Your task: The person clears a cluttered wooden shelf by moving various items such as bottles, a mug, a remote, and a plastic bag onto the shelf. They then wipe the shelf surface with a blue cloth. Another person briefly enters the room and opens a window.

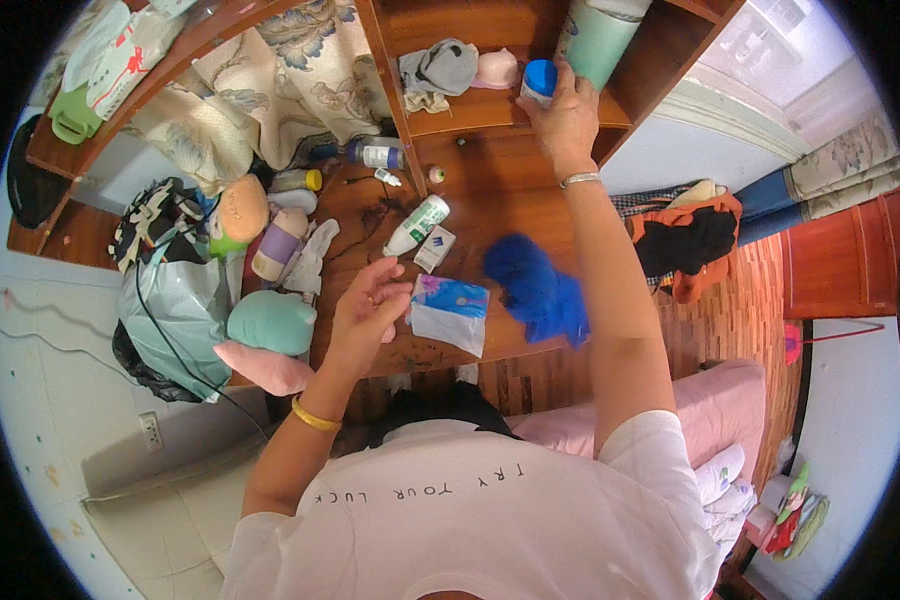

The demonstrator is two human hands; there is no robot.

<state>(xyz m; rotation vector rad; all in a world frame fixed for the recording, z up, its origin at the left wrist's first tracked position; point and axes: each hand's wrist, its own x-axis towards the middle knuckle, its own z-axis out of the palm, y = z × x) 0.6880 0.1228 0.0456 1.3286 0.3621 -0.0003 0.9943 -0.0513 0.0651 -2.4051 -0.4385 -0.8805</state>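
Observation:
My right hand (570, 116) reaches up to the shelf, its fingers at a small jar with a blue lid (541, 78), beside a pale green cylinder (601, 41); whether it grips the jar is not plain. My left hand (371, 304) hovers over the desk's front part, fingers apart and slightly curled, holding nothing. Just right of it lies a blue and white soft plastic packet (450, 311). Behind the packet are a white bottle with a green label (418, 225) and a small white box (434, 249). A crumpled blue plastic bag (536, 289) lies farther right.
On the shelf sit a grey cloth cap (441, 66) and a pink cap (497, 69). Plush toys, one teal (272, 322), and a grey plastic bag (172, 315) crowd the desk's left end. Clothes (686, 240) hang at right, beyond the desk. A pink-covered bed (712, 397) stands behind.

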